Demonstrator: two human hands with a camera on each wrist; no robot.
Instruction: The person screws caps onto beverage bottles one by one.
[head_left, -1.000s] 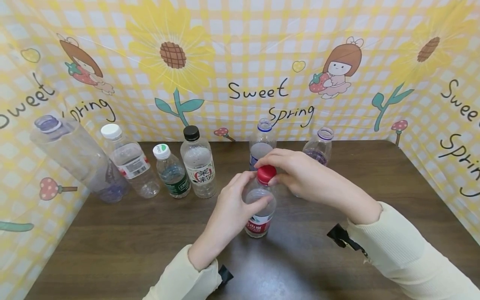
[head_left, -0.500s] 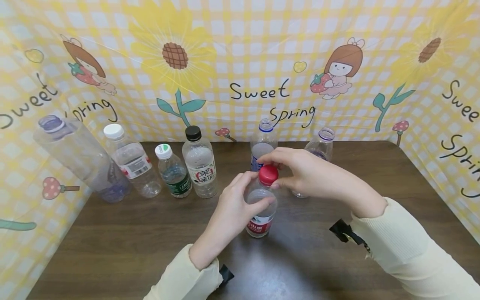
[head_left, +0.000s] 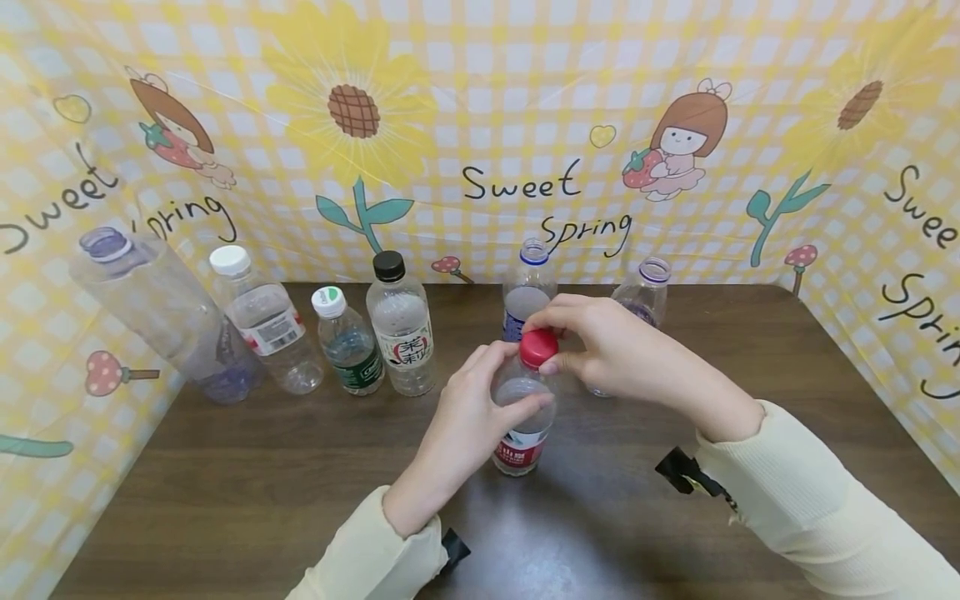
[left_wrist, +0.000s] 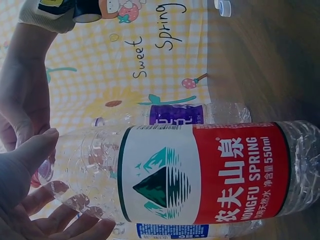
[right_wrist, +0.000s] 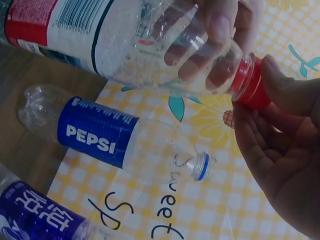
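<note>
A clear plastic water bottle (head_left: 522,450) with a red and white label stands upright on the table, its red cap (head_left: 538,348) at the neck. My left hand (head_left: 468,417) grips it around the shoulder, thumb on the near side and fingers behind. From the right, my right hand (head_left: 607,346) pinches the cap between thumb and fingers. In the right wrist view the cap (right_wrist: 261,87) sits at the mouth, right by a red ring on the neck. Close behind stands an uncapped Pepsi bottle (right_wrist: 97,132), partly hidden by the right hand in the head view.
Another uncapped bottle (head_left: 651,304) with a purple label stands behind the right hand. Along the left stand bottles with a black cap (head_left: 388,266), a green-and-white cap (head_left: 328,302) and a white cap (head_left: 229,260). A large uncapped bottle (head_left: 168,308) is at far left.
My right thumb and fingers have shifted slightly around the red cap. The left hand keeps its grip, and the bottle stays in place.
</note>
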